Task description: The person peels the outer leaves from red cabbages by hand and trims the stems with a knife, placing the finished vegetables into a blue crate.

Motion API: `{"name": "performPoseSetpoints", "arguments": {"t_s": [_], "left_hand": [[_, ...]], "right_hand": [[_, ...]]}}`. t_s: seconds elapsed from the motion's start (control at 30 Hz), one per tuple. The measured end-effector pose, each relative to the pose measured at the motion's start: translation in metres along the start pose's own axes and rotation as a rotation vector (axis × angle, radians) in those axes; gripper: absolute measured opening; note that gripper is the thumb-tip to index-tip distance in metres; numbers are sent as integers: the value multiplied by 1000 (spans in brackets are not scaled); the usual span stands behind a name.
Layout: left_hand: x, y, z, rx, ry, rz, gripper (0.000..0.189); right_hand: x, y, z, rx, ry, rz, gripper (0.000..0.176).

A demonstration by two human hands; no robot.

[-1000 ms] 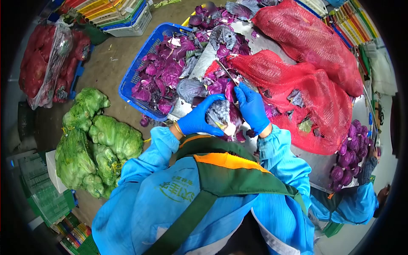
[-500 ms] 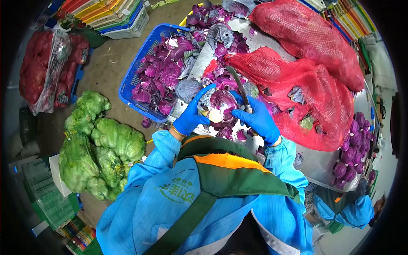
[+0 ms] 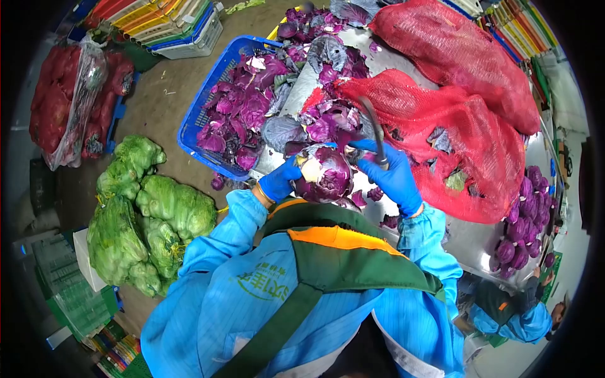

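Observation:
My left hand [image 3: 280, 181], in a blue glove, is closed on the left side of a red cabbage [image 3: 334, 176]. The cabbage's pale cut stem end faces up and to the left, beside my fingers. In my blue-gloved right hand [image 3: 394, 179] is a knife [image 3: 379, 135] with a curved blade, which points up and away from me. The fingers of that hand are near the cabbage's right side. Loose purple leaves [image 3: 331, 123] lie just beyond the cabbage on the metal table [image 3: 463, 242].
A blue basket [image 3: 189, 120] full of purple leaves stands at the left. Red mesh sacks [image 3: 466, 69] cover the table's right side, with several red cabbages [image 3: 520, 233] beyond. Bagged green vegetables [image 3: 173, 205] lie at the left. Another person [image 3: 513, 315] is at the lower right.
The cabbage has turned, its pale stem end swinging to the upper left. My right hand and the knife have shifted right, a little apart from the cabbage.

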State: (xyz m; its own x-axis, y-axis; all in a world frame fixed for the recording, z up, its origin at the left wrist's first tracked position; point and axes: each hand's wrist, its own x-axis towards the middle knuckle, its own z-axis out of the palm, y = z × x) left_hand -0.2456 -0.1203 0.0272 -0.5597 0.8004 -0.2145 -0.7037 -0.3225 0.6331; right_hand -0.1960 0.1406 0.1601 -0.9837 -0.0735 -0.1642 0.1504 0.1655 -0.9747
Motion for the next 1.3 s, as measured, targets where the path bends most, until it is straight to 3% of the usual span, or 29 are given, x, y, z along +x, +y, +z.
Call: {"name": "performPoseSetpoints", "arguments": {"t_s": [0.03,0.13,0.2,0.27,0.37,0.5,0.57,0.73,0.87,0.97,1.03,1.07,1.1,1.17,1.2,1.3], "left_hand": [[0,-3,-4,11,7,-17,58],[-4,14,23,70,68,-109,66],[-6,12,23,14,61,-155,73],[-8,4,14,-101,-30,-130,62],[-10,-3,5,-89,42,-205,63],[-5,2,8,-69,6,-174,68],[-2,14,21,133,-109,-199,74],[-2,16,27,157,-79,-211,79],[2,31,47,256,-141,-222,82],[8,36,63,408,-141,-228,86],[9,29,67,503,-107,-43,87],[5,31,73,524,-92,-8,93],[3,31,75,524,-93,-11,93],[1,31,79,549,-72,-16,100],[1,35,85,603,-58,-13,102],[4,41,96,748,-103,24,97]], "right_hand": [[-2,-3,0,-133,-66,-137,35],[-3,-9,7,-309,-98,-248,42],[-3,-23,5,-344,-163,-159,42],[-1,-23,4,-378,-227,-71,43],[-3,-9,3,-149,-265,16,42],[-5,-16,4,-190,-245,-38,42],[-7,-26,4,-260,-258,-44,42],[-11,-32,6,-426,-278,-53,37],[-14,2,10,-416,-189,-165,27],[-18,20,8,-233,-25,-38,14],[-27,13,2,34,12,174,6],[-31,14,-5,39,-74,228,18],[-35,14,-5,41,-73,229,18],[-46,4,-3,-402,82,-299,41],[-53,-7,-9,-425,-45,-83,60],[-63,-20,-11,-519,-100,-145,64]]}}
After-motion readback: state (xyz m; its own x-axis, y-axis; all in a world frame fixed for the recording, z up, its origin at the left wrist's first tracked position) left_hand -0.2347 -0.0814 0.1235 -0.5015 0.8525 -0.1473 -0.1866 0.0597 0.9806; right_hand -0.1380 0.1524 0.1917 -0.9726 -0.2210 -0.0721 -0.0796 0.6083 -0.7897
